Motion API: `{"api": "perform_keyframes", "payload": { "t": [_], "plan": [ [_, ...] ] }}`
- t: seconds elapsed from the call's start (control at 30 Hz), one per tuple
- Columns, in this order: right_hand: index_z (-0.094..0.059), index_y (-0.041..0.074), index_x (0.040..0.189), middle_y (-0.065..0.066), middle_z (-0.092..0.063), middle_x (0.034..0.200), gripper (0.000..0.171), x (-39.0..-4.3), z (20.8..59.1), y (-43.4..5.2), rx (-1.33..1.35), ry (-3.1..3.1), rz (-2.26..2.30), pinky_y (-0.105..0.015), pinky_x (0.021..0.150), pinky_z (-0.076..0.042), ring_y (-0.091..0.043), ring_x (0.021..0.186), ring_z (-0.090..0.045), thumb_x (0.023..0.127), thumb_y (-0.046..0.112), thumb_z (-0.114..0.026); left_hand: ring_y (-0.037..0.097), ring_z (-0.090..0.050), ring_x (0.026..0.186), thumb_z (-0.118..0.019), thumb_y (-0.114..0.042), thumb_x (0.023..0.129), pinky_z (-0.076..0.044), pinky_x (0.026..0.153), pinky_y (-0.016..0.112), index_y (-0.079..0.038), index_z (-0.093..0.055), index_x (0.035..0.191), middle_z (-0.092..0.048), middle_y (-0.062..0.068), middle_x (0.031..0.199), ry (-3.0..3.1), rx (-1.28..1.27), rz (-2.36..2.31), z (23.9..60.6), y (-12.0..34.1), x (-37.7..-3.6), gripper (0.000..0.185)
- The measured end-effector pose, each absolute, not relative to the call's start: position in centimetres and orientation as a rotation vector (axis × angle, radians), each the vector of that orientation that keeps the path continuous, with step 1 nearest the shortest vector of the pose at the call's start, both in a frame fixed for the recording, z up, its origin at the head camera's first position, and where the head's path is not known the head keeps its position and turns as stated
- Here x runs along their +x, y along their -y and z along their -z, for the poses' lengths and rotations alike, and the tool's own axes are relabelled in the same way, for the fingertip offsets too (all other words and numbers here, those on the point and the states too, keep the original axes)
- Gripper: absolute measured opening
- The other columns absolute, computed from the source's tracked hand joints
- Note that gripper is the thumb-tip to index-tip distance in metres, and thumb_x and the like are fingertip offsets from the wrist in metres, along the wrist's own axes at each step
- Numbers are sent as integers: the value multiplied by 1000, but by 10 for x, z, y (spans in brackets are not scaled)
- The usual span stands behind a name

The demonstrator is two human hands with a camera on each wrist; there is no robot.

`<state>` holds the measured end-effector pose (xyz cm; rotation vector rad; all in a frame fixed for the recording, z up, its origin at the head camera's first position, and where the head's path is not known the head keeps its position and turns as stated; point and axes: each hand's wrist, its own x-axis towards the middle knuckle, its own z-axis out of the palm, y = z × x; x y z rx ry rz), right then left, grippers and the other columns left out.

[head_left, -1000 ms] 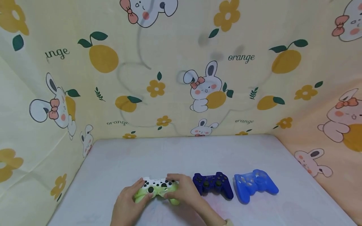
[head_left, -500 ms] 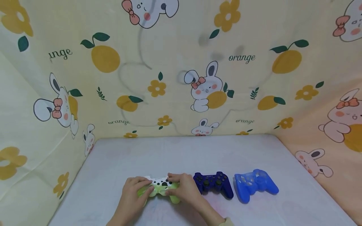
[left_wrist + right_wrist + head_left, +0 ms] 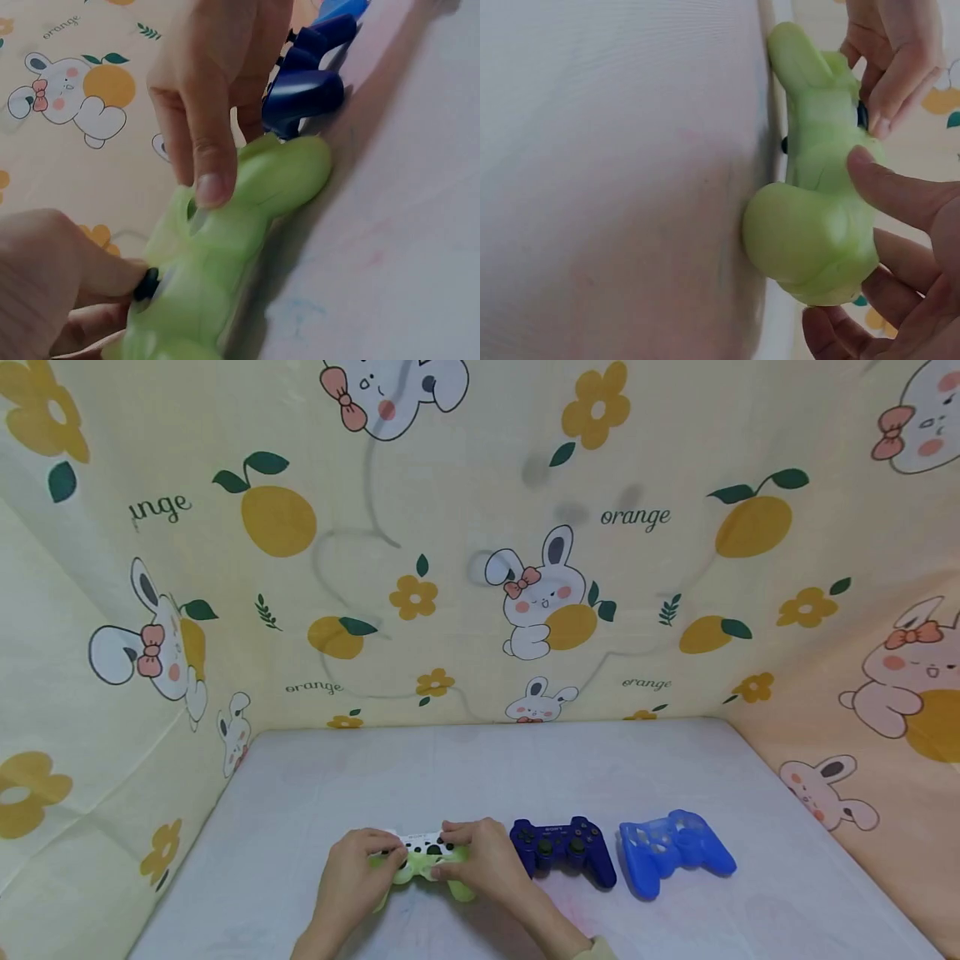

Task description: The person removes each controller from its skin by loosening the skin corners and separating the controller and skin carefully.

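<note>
A white game controller with black buttons sits partly inside a light green soft cover, at the table's near middle. My left hand grips its left side, thumb and fingers close together over the upper left. In the left wrist view the left thumb lies right at a black thumbstick poking through the cover. My right hand holds the right side, fingers at the top edge and thumb on the front. That thumb presses beside an opening in the cover in the left wrist view. The fingers hide the controller's left buttons.
To the right lies a dark blue controller, close beside the right hand. Farther right is a bright blue soft cover with cut-out holes. The white table is bounded by a printed cloth wall behind and at both sides.
My left hand has shifted from the controller's outer left side up and inward, its thumb now near the fingers at the upper left. The right hand stays at the right side.
</note>
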<state>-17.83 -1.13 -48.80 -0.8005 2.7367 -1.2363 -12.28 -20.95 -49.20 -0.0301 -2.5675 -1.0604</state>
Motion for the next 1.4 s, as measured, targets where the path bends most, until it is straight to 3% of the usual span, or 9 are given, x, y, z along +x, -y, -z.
{"api": "perform_keyframes", "payload": {
  "t": [0.27,0.43,0.53,0.7,0.9,1.07,1.23,1.4],
  "plan": [
    [-76,7,105,5,-69,115,50,-179,492,13,-713,-2713,1278,-47,98,-44,-25,114,-60,64,32,-92,29,-64,98,-80,1,77,-46,91,52,-7,-78,84,-70,6,97,2427,62,1181,500,203,-117,11],
    [-77,14,105,11,-68,115,50,-177,488,14,-618,-2758,1203,-47,94,-47,-26,116,-59,63,35,-92,28,-64,105,-80,2,78,-45,96,52,-5,-78,87,-69,8,102,2364,67,1268,506,203,-118,12],
    [-78,17,105,14,-68,115,50,-175,486,15,-589,-2792,1162,-44,89,-50,-25,116,-59,62,38,-92,25,-61,112,-80,1,78,-44,99,41,-5,-78,87,-68,3,102,2306,5,1347,511,207,-119,11],
    [-78,16,105,14,-67,116,51,-169,484,15,-588,-2830,1129,-41,80,-53,-26,117,-59,62,40,-91,33,-54,120,-80,4,77,-37,100,20,-4,-77,83,-63,4,104,2150,-188,1555,521,213,-116,10],
    [-78,16,105,14,-67,116,50,-168,482,15,-603,-2852,1127,-42,79,-53,-27,116,-59,62,38,-91,32,-53,117,-81,6,75,-33,101,20,-6,-77,80,-61,7,112,2139,-291,1544,526,218,-112,13],
    [-77,17,106,15,-67,116,50,-167,484,16,-570,-2852,1102,-39,75,-53,-28,117,-59,63,39,-90,27,-52,117,-85,-1,73,-38,100,26,-15,-78,80,-59,2,116,2248,-183,1461,529,218,-105,16],
    [-77,14,108,12,-67,118,50,-167,484,16,-564,-2851,1120,-43,83,-52,-29,119,-58,65,36,-90,18,-51,115,-86,-15,75,-42,100,39,-28,-78,83,-59,-5,114,2318,-44,1352,534,216,-104,17],
    [-75,10,111,8,-65,123,51,-165,486,16,-597,-2830,1183,-49,96,-45,-30,121,-56,67,32,-89,16,-53,111,-87,-16,75,-34,96,31,-27,-75,87,-60,-5,113,2273,-26,1313,537,218,-104,20]
  ]
}}
